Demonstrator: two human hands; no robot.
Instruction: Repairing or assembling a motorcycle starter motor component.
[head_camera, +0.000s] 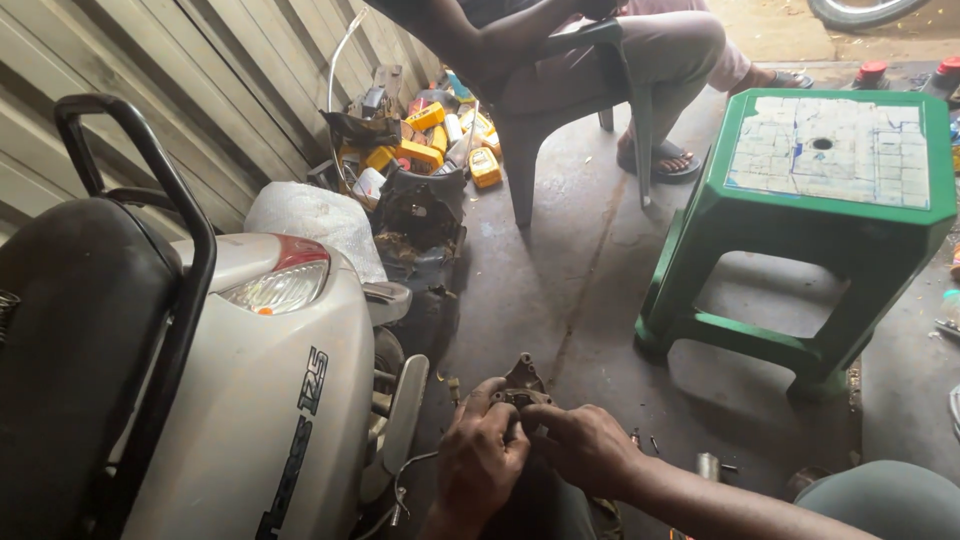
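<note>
Both hands meet low in the view, just above the concrete floor (560, 270), around one small dark metal part (522, 385) with a rounded, lug-like top that sticks up past the knuckles. The left hand (480, 462) has its fingers curled shut around the part's left side and underside, while the right hand (582, 445) closes on it from the right, thumb and fingertips pinching near its middle — the lower half of the part is hidden behind the fingers. Just left of the hands stands the rear of a white scooter (270, 400), its tail lamp (275, 285) and black grab rail (150, 200) facing the camera; its body edge and a thin loose cable (405, 480) sit very close to the left wrist, so there is little room on that side. To the right the floor opens out: a few small bolts (708, 465) lie near the right forearm, and a green plastic stool (830, 190) stands well apart, its near leg leaving a wide bare strip between it and the hands. Ahead, along the corrugated wall (200, 90), lies a heap of yellow bottles and scrap pieces (430, 140), and beyond it another person sits on a grey plastic chair (570, 90), a sandalled foot (660, 160) on the floor — all well clear of the working hands.
</note>
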